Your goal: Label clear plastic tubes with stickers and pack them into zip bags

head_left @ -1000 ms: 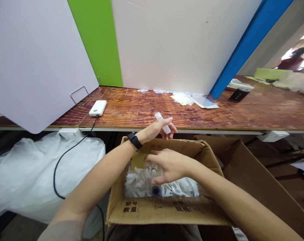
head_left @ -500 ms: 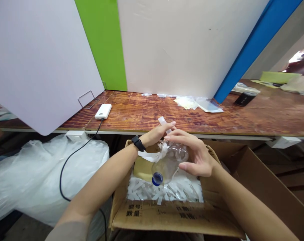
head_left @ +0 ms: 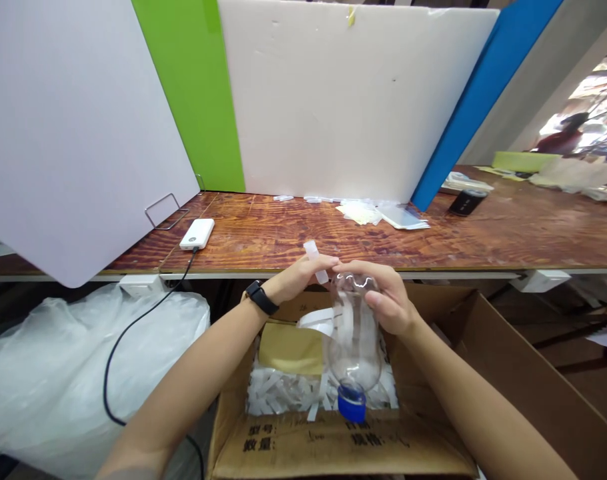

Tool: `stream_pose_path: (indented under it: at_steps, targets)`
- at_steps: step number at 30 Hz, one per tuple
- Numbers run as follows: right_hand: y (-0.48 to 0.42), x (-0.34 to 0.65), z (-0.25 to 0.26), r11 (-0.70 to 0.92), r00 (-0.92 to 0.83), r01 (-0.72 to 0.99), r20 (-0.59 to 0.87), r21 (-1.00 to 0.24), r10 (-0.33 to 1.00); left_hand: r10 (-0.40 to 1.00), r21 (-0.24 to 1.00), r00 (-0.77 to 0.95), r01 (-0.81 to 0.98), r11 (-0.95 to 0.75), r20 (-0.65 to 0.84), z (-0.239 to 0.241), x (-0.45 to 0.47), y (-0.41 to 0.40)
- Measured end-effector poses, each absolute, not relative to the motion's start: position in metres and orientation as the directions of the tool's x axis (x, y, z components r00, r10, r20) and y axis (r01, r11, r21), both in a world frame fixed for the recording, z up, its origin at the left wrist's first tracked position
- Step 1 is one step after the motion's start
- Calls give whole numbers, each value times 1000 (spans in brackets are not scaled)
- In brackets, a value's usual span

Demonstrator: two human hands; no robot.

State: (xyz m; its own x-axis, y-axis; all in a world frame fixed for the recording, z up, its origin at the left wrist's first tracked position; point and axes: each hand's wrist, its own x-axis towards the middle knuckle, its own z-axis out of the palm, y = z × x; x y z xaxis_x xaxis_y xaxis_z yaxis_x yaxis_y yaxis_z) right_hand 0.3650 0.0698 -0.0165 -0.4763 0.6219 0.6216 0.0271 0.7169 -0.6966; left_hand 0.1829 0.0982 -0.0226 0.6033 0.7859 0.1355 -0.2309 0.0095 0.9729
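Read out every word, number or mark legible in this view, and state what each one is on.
"数量": printed on the front flap of the cardboard box.
"规格": printed on the same flap, slightly blurred.
Other printed characters and a handwritten mark on that flap: too blurred to read.
White power bank: a small mark, too small to read.

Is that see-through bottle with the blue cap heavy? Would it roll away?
The clear bottle is probably light, since the right hand holds it loosely. Its round body would likely roll if laid down. It looks smooth, maybe slippery, but I can't tell glass from plastic.
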Motion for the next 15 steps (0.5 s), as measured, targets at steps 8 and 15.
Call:
stream_pose_path:
  at_steps: [8, 15]
  targets:
    - [73, 365, -25, 635, -182, -211, 668, -743, 722, 717, 974, 692, -209, 89, 83, -15, 190, 83]
    - [80, 367, -23, 611, -97, -259, 650, -748, 754, 597, 995, 802, -75, 61, 24, -13, 180, 88]
